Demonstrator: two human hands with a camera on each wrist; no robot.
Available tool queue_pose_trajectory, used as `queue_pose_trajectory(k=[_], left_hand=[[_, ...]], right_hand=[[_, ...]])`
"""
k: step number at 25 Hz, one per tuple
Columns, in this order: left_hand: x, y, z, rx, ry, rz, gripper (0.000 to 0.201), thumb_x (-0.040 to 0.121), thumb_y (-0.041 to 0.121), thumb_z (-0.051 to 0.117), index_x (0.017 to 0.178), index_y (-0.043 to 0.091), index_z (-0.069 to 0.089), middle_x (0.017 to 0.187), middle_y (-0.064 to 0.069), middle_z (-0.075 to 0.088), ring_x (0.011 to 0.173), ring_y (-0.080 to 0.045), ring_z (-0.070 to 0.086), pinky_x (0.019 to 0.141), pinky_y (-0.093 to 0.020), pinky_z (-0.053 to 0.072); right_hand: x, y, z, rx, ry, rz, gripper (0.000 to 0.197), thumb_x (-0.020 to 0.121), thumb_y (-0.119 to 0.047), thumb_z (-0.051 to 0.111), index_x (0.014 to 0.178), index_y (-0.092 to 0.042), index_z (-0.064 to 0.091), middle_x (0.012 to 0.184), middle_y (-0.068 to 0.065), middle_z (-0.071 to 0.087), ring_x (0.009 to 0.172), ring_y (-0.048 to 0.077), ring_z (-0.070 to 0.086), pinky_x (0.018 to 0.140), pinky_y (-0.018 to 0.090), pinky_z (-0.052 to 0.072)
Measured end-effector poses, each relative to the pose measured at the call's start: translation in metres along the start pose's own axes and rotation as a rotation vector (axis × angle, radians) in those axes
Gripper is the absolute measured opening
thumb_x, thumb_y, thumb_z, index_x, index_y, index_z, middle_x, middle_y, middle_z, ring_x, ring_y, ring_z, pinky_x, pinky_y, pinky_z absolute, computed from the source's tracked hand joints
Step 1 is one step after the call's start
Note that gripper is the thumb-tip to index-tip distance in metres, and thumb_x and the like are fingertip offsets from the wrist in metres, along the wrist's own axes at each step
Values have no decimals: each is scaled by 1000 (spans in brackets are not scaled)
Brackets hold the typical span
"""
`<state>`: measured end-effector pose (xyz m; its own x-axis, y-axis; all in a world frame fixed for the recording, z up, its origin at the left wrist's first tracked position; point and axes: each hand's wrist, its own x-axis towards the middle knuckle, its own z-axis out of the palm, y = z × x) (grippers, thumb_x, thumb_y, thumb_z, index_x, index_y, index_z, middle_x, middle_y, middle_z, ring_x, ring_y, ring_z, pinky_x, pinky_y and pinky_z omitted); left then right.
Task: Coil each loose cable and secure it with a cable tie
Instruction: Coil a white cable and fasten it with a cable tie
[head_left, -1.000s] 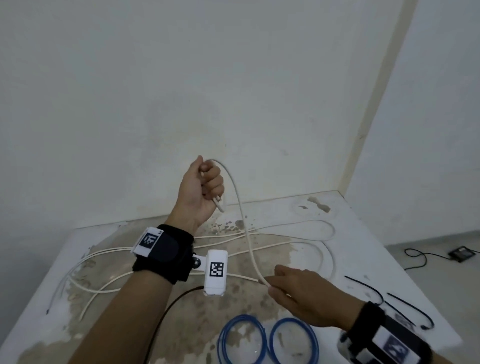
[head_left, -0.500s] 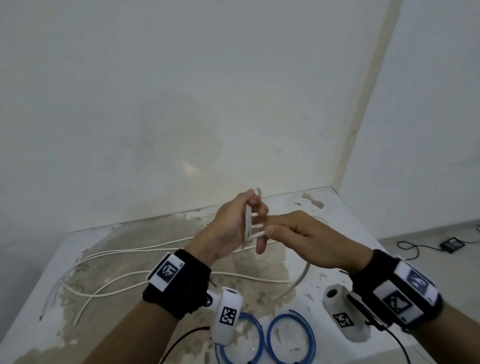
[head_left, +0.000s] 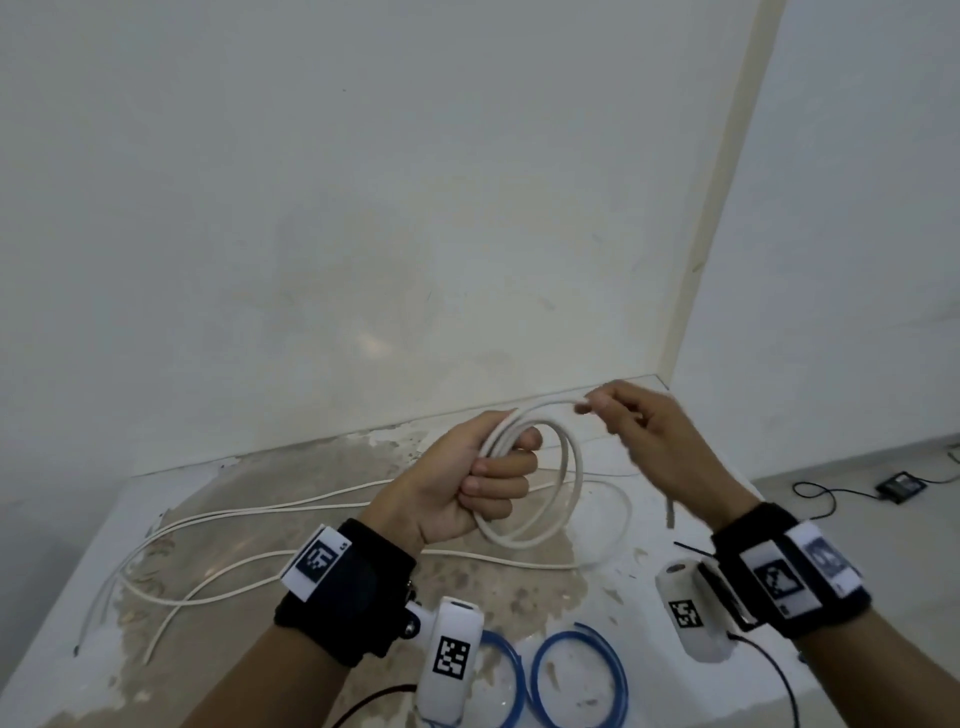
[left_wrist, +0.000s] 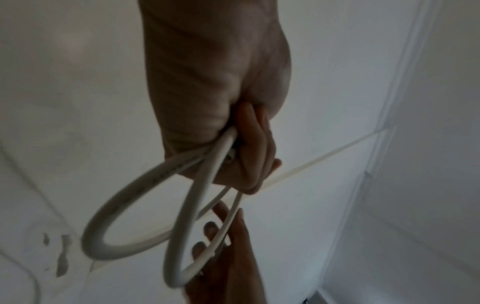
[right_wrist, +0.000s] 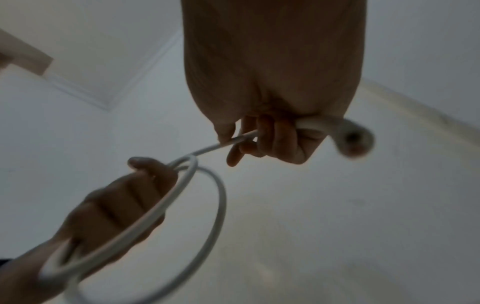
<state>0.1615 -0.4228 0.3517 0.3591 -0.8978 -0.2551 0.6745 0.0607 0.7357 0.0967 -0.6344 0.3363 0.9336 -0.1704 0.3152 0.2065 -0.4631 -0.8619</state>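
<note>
Pale walls back a stained white table (head_left: 78, 613) low in frame, above which the left hand (head_left: 467, 483) clenches the thin white cable's (head_left: 566, 488) gathered loops at centre, while the right hand (head_left: 649, 441) pinches its next stretch, likely feeding another turn.

— Any words or numbers to read here?
— None legible. The left wristband (head_left: 347, 587) and right wristband (head_left: 789, 577) carry only black-and-white square code markers, as do the two white camera housings (head_left: 451, 660).
— And the tiny marks beside the left wristband's marker?
— Too small to make out.
</note>
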Motion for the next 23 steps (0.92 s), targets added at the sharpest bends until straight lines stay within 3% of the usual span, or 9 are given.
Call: queue_pose_trajectory(k=[2,4,7,9,12,14,16,20,23], left_hand=[[3,0,-1,-106,-29,38,35,98,40,36,73,18,46,48,8,17,34,-5,14,29,-15,14],[7,-4,0,-152,-27,82,37,99,43,37,71,19,42,48,7,17,34,-6,14,29,-16,14],[11,-13,-1,-208,-15,133,39,100,42,37,69,19,41,44,7,21,32,-6,16,28,-16,14],[13,-17,-6,-143,113,189,39,101,40,38,70,18,43,44,7,25,32,-5,21,31,-16,17],[14,-24,-20,69,374,280,28,103,29,40,90,11,57,51,6,34,42,-7,37,42,-18,35],[12,-26,-25,101,415,291,30,103,19,37,113,3,60,59,2,41,48,-10,46,50,-22,43],[10,-26,-23,138,434,264,37,100,17,34,122,2,60,63,0,44,49,-13,46,51,-25,44],[23,-27,-7,122,617,394,40,104,34,38,102,6,66,54,6,25,39,-6,22,36,-18,24],[35,-28,0,-70,747,554,35,104,26,40,77,15,59,50,7,22,37,-5,15,32,-17,14]], right_hand=[[-15,7,17,137,-48,173,39,105,-45,36,97,-26,70,52,-18,42,48,2,33,50,17,30],[-28,8,37,215,-115,222,43,105,-47,33,105,-18,64,53,-18,39,49,2,32,48,17,29],[-30,9,51,219,-84,168,36,105,-36,40,91,-7,55,55,-18,51,50,1,41,52,13,32],[-28,12,51,376,-70,217,31,103,-32,45,86,-8,56,54,-8,58,45,5,39,46,18,30],[-23,16,43,654,-20,340,28,94,-36,56,97,-11,69,52,-2,50,42,11,36,43,25,28],[-21,17,39,633,-1,333,28,95,-35,57,104,-14,73,52,-5,42,44,10,34,47,27,28],[-22,16,38,515,-1,282,25,100,-33,54,109,-19,73,53,-6,38,46,8,31,48,26,27],[-23,15,52,475,66,234,24,104,-28,50,116,-24,70,56,-6,43,49,7,36,45,21,31],[-30,12,77,480,166,269,27,108,-26,40,121,-25,64,60,-6,51,57,6,49,56,21,42]])
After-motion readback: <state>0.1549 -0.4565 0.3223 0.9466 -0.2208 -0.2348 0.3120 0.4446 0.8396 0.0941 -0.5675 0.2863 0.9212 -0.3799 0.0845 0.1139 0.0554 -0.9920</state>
